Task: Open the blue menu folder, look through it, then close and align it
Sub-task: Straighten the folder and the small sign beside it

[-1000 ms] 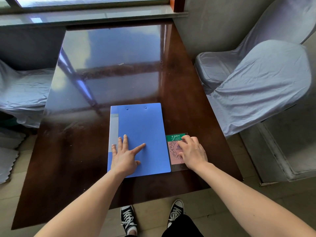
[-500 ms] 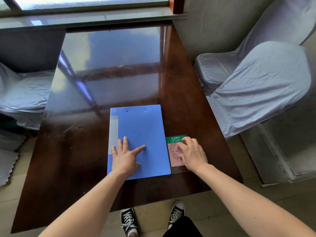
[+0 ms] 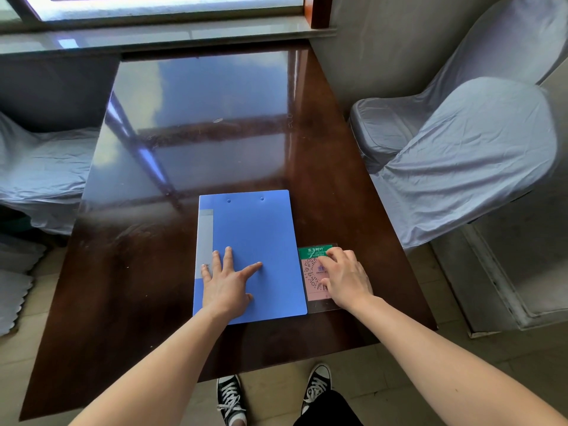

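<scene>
The blue menu folder (image 3: pixel 255 238) lies shut and flat on the dark glossy table (image 3: pixel 147 272), near its front edge, with a grey strip along its left side. My left hand (image 3: pixel 226 284) rests flat on the folder's lower left part, fingers spread. My right hand (image 3: pixel 345 278) lies just right of the folder, fingers curled down onto a pink and green laminated card (image 3: pixel 313 272) that touches the folder's right edge. Neither hand grips anything.
Grey-covered chairs stand to the right (image 3: pixel 461 155) and left (image 3: pixel 33 167) of the table. A window sill (image 3: pixel 159 38) runs along the table's far end. The table's front edge is close below the folder; my feet show under it.
Both hands stay in place on the folder and the card. The folder has not visibly moved; only the view has shifted slightly.
</scene>
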The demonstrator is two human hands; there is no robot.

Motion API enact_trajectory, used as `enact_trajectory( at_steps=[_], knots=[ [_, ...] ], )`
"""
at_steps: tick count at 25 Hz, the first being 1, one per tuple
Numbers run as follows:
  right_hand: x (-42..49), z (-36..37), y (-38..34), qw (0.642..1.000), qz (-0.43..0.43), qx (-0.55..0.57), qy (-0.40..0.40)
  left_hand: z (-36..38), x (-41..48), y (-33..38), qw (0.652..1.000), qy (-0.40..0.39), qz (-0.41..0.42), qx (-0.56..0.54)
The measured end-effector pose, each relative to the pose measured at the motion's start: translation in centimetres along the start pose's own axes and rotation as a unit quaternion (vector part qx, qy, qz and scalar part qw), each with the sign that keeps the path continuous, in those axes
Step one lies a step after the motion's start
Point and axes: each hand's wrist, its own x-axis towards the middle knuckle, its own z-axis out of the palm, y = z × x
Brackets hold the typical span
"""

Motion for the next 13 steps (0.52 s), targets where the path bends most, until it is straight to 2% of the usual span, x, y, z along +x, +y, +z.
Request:
enact_trajectory(
  at_steps=[6, 13],
  knots=[
    [-0.08, 0.18, 0.10, 1.000, 0.001, 0.005, 0.013, -0.17, 0.06, 0.50, 1.000, 0.005, -0.003, -0.018],
    [-0.57, 0.17, 0.14, 0.996, -0.004, 0.067, 0.055, -0.72, -0.59, 0.35, 0.996, 0.020, -0.009, -0.088]
  ],
)
